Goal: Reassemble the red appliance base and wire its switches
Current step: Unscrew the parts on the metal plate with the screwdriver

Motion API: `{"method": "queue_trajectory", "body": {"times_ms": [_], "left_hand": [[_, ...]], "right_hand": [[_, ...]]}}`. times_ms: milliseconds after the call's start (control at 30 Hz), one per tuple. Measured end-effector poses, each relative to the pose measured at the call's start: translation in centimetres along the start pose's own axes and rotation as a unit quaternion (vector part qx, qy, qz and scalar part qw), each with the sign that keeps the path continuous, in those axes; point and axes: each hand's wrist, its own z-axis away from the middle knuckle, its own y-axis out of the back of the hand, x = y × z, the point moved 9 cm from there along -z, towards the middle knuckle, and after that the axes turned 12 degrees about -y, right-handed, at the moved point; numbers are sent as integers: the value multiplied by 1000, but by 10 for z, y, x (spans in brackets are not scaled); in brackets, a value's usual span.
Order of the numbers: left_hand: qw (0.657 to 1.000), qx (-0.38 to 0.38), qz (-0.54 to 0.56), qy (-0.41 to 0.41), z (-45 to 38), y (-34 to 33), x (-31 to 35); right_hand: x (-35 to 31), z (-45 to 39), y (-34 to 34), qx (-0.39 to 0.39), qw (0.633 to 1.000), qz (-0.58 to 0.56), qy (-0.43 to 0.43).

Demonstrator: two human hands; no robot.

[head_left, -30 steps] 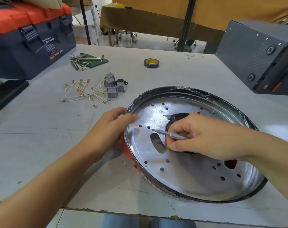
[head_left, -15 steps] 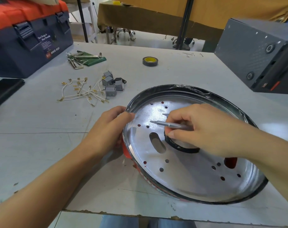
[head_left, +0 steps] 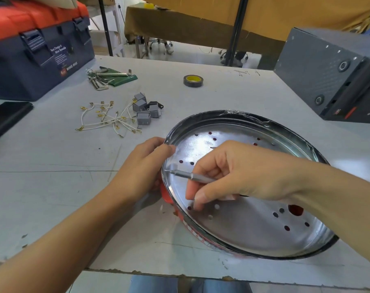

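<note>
The red appliance base (head_left: 169, 195) lies tilted on the table with its shiny perforated metal plate (head_left: 254, 229) facing up. My left hand (head_left: 146, 163) grips the base's left rim, thumb over the edge. My right hand (head_left: 239, 172) rests over the plate's middle and holds a thin grey screwdriver (head_left: 190, 176) whose tip points left, close to the rim. Several grey switches (head_left: 144, 111) and white wires with gold terminals (head_left: 108, 119) lie loose on the table, left of the base.
A blue and orange toolbox (head_left: 36, 51) stands at the far left, with hex keys on a green pouch (head_left: 110, 77) beside it. A tape roll (head_left: 193, 80) lies further back. A dark grey box (head_left: 332, 75) stands at the right. A black flat object (head_left: 6, 117) lies at the left edge.
My right hand has moved left and toward me across the plate, carrying the screwdriver tip toward the left rim and covering the central opening. My left hand stays on the rim.
</note>
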Motion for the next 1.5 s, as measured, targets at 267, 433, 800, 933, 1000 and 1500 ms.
{"method": "queue_trajectory", "body": {"times_ms": [267,433,800,933,1000,1500], "left_hand": [[1000,-6,-21,2,0,1,1],[999,-19,-38,-11,1,-2,6],[999,-4,-40,-11,3,-1,10],[1000,3,-27,13,4,2,2],[1000,3,-22,8,3,2,1],[999,-16,-16,33,0,2,-10]], "right_hand": [[3,-8,-4,-3,999,15,-44],[1,-9,-7,-1,997,50,-53],[1,-12,-6,31,991,99,-84],[2,-13,-5,42,991,88,-86],[2,-13,-6,41,992,90,-84],[-5,2,6,30,998,32,-37]]}}
